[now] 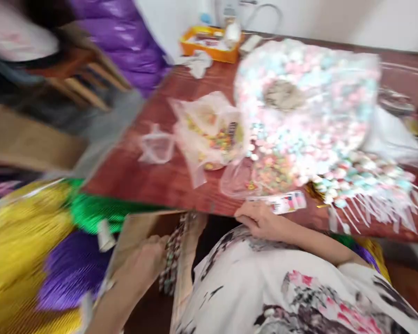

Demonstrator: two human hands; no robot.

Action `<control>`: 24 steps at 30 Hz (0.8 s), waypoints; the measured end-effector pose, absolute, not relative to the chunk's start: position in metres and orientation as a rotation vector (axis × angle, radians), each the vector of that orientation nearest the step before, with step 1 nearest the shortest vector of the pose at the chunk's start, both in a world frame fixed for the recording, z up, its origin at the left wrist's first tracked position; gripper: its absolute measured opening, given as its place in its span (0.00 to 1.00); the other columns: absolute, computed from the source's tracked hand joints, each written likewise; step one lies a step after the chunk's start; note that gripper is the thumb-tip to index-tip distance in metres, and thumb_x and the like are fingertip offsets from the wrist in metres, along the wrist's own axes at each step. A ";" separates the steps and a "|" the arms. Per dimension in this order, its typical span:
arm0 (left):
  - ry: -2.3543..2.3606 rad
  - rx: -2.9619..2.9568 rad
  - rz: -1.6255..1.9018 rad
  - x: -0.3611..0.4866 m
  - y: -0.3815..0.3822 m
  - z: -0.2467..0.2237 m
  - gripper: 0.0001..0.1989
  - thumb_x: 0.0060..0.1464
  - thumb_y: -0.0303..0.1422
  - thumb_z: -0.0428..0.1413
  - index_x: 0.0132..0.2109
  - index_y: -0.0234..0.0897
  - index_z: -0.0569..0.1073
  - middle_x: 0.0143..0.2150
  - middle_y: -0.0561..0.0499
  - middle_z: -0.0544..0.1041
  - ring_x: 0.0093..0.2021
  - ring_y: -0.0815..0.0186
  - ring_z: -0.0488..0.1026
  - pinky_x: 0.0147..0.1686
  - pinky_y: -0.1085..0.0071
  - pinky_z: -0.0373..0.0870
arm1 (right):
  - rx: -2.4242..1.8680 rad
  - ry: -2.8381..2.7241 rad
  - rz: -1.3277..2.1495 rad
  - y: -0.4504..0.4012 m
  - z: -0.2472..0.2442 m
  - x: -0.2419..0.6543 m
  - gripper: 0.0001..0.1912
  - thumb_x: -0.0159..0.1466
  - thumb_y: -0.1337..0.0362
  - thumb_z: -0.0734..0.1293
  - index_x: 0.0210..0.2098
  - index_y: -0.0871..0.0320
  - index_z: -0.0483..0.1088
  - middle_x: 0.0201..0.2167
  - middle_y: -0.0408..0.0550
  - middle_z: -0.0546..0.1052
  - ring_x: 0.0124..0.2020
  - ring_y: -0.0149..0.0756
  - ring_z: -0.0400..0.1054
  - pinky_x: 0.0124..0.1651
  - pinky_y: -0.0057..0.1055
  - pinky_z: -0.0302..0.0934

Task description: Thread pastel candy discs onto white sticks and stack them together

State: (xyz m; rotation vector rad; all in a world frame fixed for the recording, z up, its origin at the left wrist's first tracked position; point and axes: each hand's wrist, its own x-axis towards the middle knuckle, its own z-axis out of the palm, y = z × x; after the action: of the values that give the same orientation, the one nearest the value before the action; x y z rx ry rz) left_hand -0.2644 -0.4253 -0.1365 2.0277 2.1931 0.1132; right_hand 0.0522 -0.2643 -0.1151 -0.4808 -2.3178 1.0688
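My left hand (149,254), blurred by motion, is closed over a cardboard box (132,232) below the table's front edge. Strands of beads (172,257) hang down into the box right at its fingers, and it appears to grip them. Curled at the table's edge in front of my body is my right hand (257,218); whatever its fingers hold, if anything, is hidden. Just beyond it lies a printed card strip (285,202). Clear bags with small colourful pieces (271,172) and yellow-orange pieces (212,134) rest on the red-brown table (132,162).
A big heap of pastel beads or sweets (320,111) in clear plastic covers the table's right side, with white stick-like ends (379,208) near the edge. An orange tray (226,53) stands at the back. Shiny yellow (21,250), purple (76,273) and green (97,208) packs lie at left.
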 end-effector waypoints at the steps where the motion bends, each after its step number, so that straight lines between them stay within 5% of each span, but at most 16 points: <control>1: 1.981 2.250 0.260 -0.246 -0.402 -0.142 0.09 0.59 0.26 0.50 0.39 0.36 0.75 0.34 0.47 0.77 0.34 0.62 0.73 0.34 0.68 0.69 | -0.496 -2.280 0.991 -0.262 -0.115 0.059 0.09 0.68 0.69 0.58 0.39 0.57 0.70 0.29 0.47 0.77 0.31 0.32 0.69 0.36 0.29 0.63; 3: 1.551 2.510 0.574 -0.182 -0.353 -0.144 0.10 0.61 0.27 0.51 0.46 0.36 0.75 0.41 0.45 0.78 0.41 0.61 0.74 0.43 0.66 0.71 | -0.581 -2.181 0.797 -0.258 -0.113 0.076 0.09 0.67 0.70 0.58 0.39 0.56 0.70 0.28 0.45 0.77 0.29 0.31 0.69 0.33 0.28 0.63; 5: 1.187 2.645 0.665 -0.101 -0.311 -0.137 0.08 0.62 0.26 0.50 0.42 0.35 0.75 0.38 0.46 0.76 0.39 0.62 0.72 0.42 0.65 0.70 | -0.760 -2.047 0.589 -0.256 -0.108 0.103 0.10 0.66 0.71 0.59 0.41 0.55 0.71 0.30 0.46 0.78 0.31 0.33 0.71 0.34 0.30 0.65; 9: 1.174 2.825 0.351 0.007 -0.262 -0.128 0.06 0.59 0.26 0.53 0.42 0.30 0.74 0.38 0.42 0.73 0.40 0.56 0.69 0.37 0.61 0.68 | -1.222 -1.720 0.202 -0.250 -0.101 0.190 0.10 0.65 0.71 0.63 0.42 0.53 0.73 0.33 0.45 0.79 0.34 0.34 0.73 0.38 0.32 0.68; 14: 1.223 2.990 0.060 0.015 -0.255 -0.140 0.07 0.55 0.19 0.52 0.37 0.27 0.74 0.35 0.41 0.71 0.38 0.55 0.68 0.32 0.62 0.64 | -1.604 -2.000 -0.222 -0.238 -0.102 0.282 0.13 0.65 0.70 0.62 0.43 0.55 0.76 0.35 0.49 0.79 0.36 0.37 0.71 0.37 0.33 0.62; 18: 0.966 3.084 0.359 0.000 -0.250 -0.153 0.09 0.59 0.21 0.50 0.33 0.32 0.73 0.32 0.44 0.71 0.35 0.58 0.68 0.31 0.63 0.65 | -1.811 -2.432 -0.432 -0.218 -0.098 0.282 0.16 0.66 0.69 0.60 0.49 0.52 0.74 0.39 0.51 0.77 0.39 0.42 0.65 0.38 0.38 0.51; 24: 1.147 2.914 0.640 -0.020 -0.266 -0.163 0.12 0.63 0.23 0.47 0.49 0.30 0.72 0.42 0.40 0.74 0.43 0.57 0.69 0.41 0.61 0.72 | -1.911 -2.671 -0.465 -0.199 -0.088 0.254 0.21 0.66 0.73 0.57 0.55 0.54 0.68 0.37 0.53 0.75 0.39 0.43 0.59 0.44 0.44 0.46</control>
State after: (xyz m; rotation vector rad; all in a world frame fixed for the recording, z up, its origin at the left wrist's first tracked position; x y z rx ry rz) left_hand -0.0201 -0.2664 -0.1626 2.9137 1.1474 0.6401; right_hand 0.2537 -0.1988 -0.0883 -1.9109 -2.6708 -0.4646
